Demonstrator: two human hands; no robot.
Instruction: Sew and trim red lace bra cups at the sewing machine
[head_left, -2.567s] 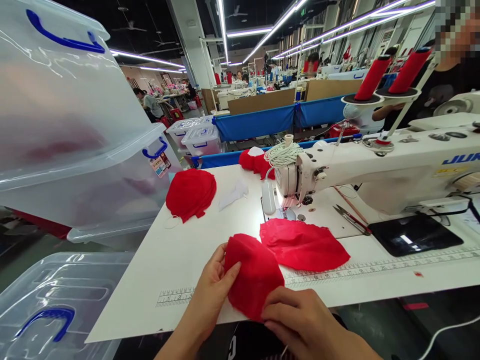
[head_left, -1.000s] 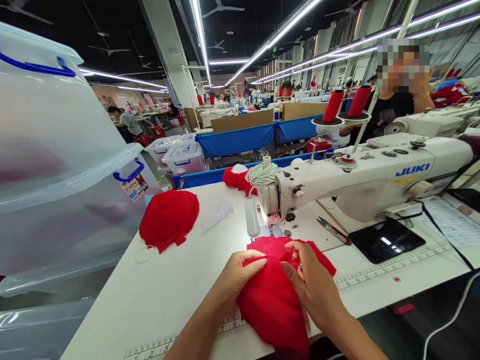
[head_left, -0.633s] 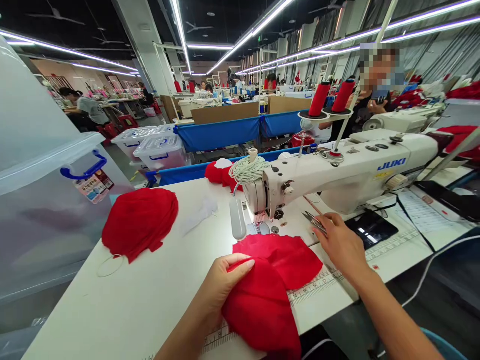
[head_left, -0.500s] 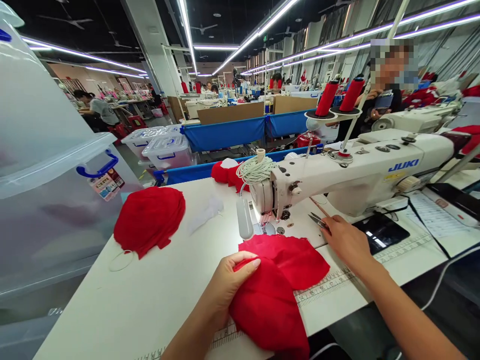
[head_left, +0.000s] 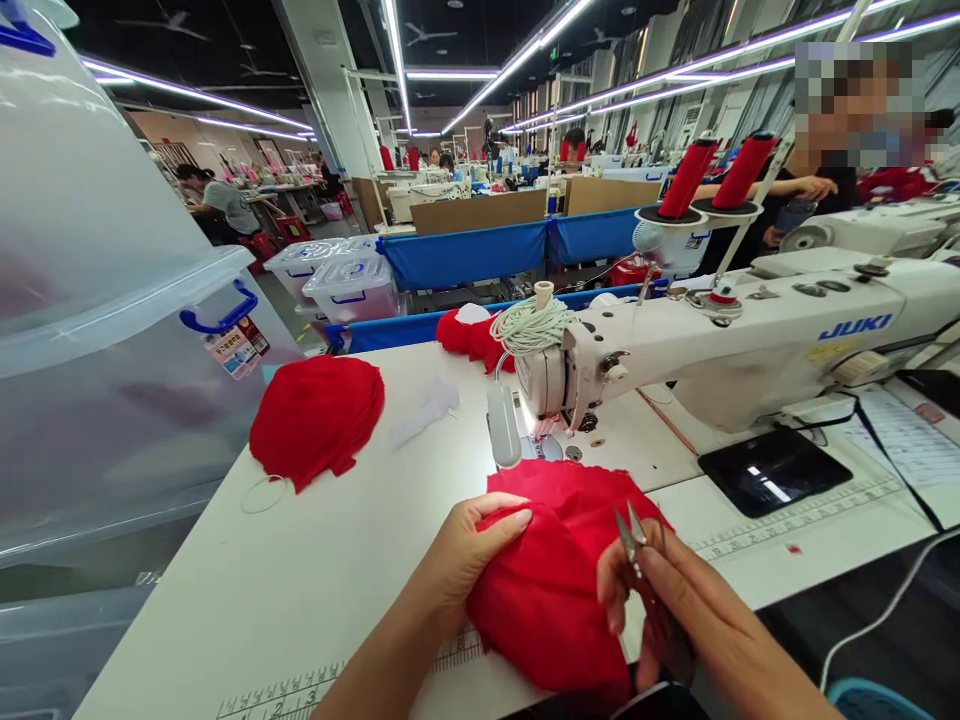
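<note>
The red fabric (head_left: 544, 610) lies at the table's (head_left: 360, 560) near edge, pinched at its eleven o'clock side by the left hand (head_left: 469, 555). The right hand (head_left: 697, 605) grips metal snips (head_left: 634, 540), blades parted toward eleven. Beyond, a red pile (head_left: 319, 415) sits at ten, the sewing machine (head_left: 739, 325) from twelve to two.

Red fabric (head_left: 544, 615), creased, spread at lower centre of frame. Metal thread snips (head_left: 628, 541) lower right, blades parted, tips up.
</note>
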